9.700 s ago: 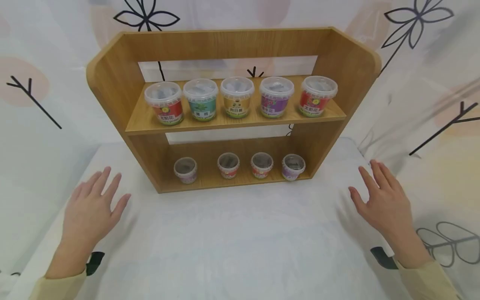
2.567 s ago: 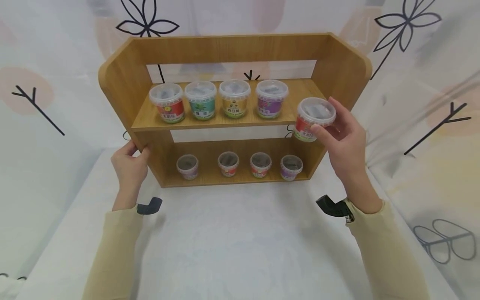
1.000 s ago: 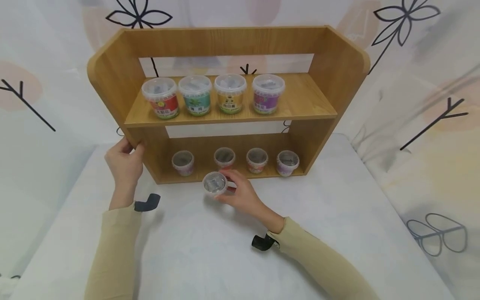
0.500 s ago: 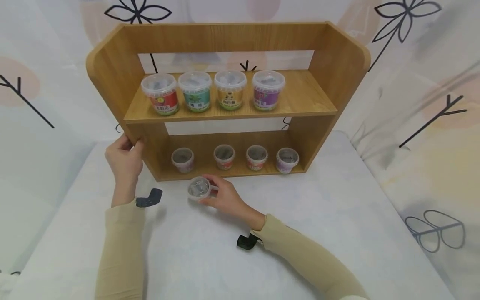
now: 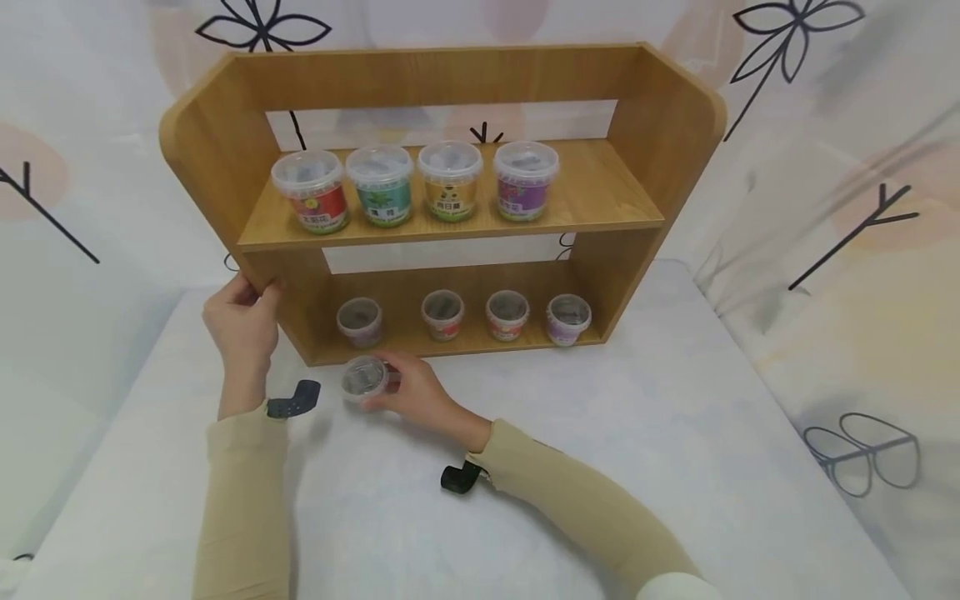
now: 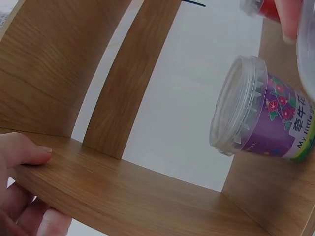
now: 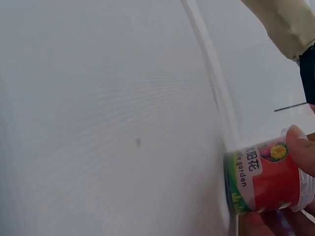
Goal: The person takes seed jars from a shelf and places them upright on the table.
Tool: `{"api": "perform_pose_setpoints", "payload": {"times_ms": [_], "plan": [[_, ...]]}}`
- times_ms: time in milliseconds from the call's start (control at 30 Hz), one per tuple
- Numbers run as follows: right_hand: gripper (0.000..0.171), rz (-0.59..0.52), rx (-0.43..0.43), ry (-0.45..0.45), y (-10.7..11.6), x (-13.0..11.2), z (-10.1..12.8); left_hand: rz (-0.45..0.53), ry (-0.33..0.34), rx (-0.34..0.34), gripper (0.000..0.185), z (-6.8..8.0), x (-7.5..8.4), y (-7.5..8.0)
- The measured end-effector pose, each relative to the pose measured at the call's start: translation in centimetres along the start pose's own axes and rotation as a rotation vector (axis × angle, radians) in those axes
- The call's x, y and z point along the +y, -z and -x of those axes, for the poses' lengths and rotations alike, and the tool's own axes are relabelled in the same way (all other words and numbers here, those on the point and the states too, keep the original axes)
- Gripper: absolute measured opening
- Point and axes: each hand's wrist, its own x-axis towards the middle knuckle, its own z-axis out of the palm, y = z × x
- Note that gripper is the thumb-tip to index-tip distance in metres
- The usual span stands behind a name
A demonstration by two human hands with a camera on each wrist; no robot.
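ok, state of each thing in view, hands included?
Shelf: standing upright
Held red cup: lidded, upright
Left hand: gripping shelf side
Right hand: gripping held red cup
Upper red cup: lidded, upright
Teal cup: lidded, upright
Yellow cup: lidded, upright
Upper purple cup: lidded, upright
Four small cups: upright, lids unclear

One brown wooden two-tier shelf (image 5: 450,77); nine round lidded plastic tubs (image 5: 363,382), apparently four red-labelled (image 5: 320,207), three purple-labelled (image 5: 522,196), one teal-labelled (image 5: 385,200), one yellow-labelled (image 5: 452,197).

The right hand (image 5: 414,387) holds a lidded red-labelled tub (image 5: 363,379) upright before the shelf (image 5: 450,77) the left hand (image 5: 243,323) grips.
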Motion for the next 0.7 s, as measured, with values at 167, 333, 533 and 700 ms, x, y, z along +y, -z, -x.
{"api": "perform_pose_setpoints", "payload": {"times_ms": [167,333,533,700], "plan": [[0.075,0.018,0.010,-0.009,-0.7,-0.1,-0.7,0.009,0.003,0.009,0.031,0.0,-0.1,0.0],[0.076,0.037,0.025,0.012,-1.3,-0.1,-1.2,0.013,-0.007,0.015,0.031,0.0,-0.2,0.0],[0.077,0.077,0.022,-0.008,-1.6,-0.3,-1.2,0.008,-0.007,0.006,0.032,0.0,-0.2,0.0],[0.079,0.082,0.000,-0.042,-1.5,-0.5,-1.0,-0.001,0.007,-0.002,0.034,0.1,-0.2,0.0]]}}
